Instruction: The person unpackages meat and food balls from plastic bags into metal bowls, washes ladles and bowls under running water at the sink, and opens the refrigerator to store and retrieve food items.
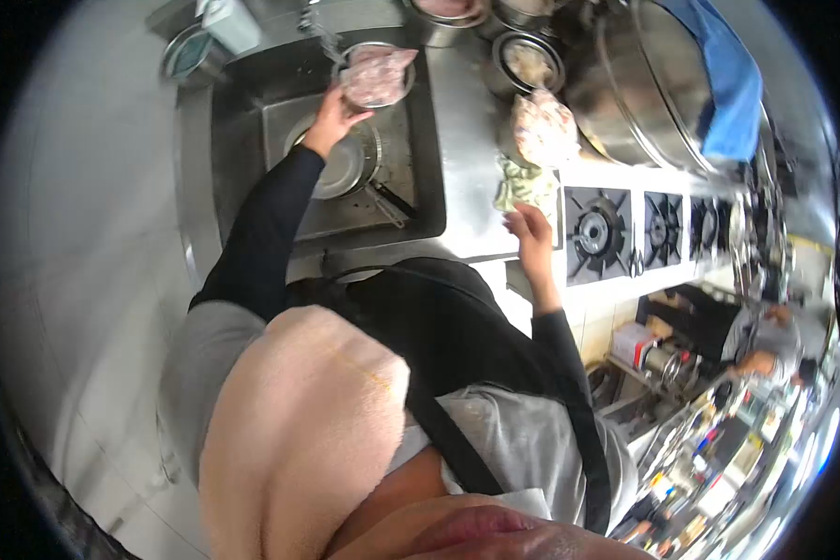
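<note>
My left hand [330, 123] grips the near rim of a metal bowl [409, 91] at the far side of the sink. Pale pink raw meat [377, 75] fills that bowl, which is beside the faucet [319, 26]. Below it, in the sink [280, 117], sits a round pan [338, 170] with dark and metal handles [390, 203] next to it. Over the counter's front part, my right hand [532, 238] has loosely bent fingers, apart, with nothing visible in them. Its fingertips are close to a green patterned cloth [523, 184]; whether they touch it I cannot tell.
A bag of pale pieces [544, 129] lies behind the cloth, near a metal pot [528, 63]. A large steel vessel [625, 84] bears a blue cloth [726, 79]. Gas burners [599, 231] line the right. Another person [765, 341] stands farther right.
</note>
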`<state>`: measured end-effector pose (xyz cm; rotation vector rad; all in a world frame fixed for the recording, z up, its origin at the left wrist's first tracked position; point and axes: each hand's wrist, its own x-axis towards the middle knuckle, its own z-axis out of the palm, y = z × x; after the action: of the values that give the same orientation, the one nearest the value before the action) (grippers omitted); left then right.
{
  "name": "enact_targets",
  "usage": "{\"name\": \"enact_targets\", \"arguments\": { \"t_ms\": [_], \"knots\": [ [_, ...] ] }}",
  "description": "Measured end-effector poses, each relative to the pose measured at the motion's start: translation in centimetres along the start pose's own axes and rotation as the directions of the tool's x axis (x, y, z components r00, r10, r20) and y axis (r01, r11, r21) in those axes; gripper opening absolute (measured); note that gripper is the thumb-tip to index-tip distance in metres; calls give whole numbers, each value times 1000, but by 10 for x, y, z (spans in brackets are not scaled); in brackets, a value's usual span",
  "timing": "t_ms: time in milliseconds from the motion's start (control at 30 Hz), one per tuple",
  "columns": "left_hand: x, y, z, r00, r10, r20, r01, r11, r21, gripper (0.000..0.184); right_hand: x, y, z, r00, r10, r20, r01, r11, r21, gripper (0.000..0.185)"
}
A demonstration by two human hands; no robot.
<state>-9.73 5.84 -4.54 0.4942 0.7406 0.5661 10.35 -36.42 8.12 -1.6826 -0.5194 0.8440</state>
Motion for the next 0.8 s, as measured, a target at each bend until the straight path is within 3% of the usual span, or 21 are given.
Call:
{"name": "enact_targets", "arguments": {
  "t_ms": [100, 167, 267, 400, 500, 633, 800],
  "knots": [
    [-2, 3, 11, 997, 83, -2, -83, 996, -24, 49, -34, 17, -40, 992, -9, -126, -3, 995, -95, 20],
    [-5, 2, 18, 991, 100, -88, -105, 993, -59, 49, -52, 48, -74, 992, -55, -115, 49, 997, -51, 17],
    [-34, 10, 50, 965, 184, -187, -188, 982, -7, 47, -73, 76, -105, 972, 1, -234, -10, 999, -39, 14],
    [-1, -5, 12, 977, 215, -16, -215, 973, -86, 47, -87, 106, -153, 961, 7, -278, -15, 999, -28, 12],
    [-21, -2, 25, 982, 169, -88, -184, 961, -207, 48, -88, 121, -183, 932, 25, -361, -76, 989, -127, 14],
    [-29, -2, 22, 964, 137, -228, -231, 857, -461, 51, -92, 129, -205, 910, 34, -414, -77, 993, -88, 18],
    [-54, 5, 24, 919, 174, -353, -340, 801, -492, 49, -87, 141, -214, 923, 71, -378, -100, 993, -58, 16]
  ]
}}
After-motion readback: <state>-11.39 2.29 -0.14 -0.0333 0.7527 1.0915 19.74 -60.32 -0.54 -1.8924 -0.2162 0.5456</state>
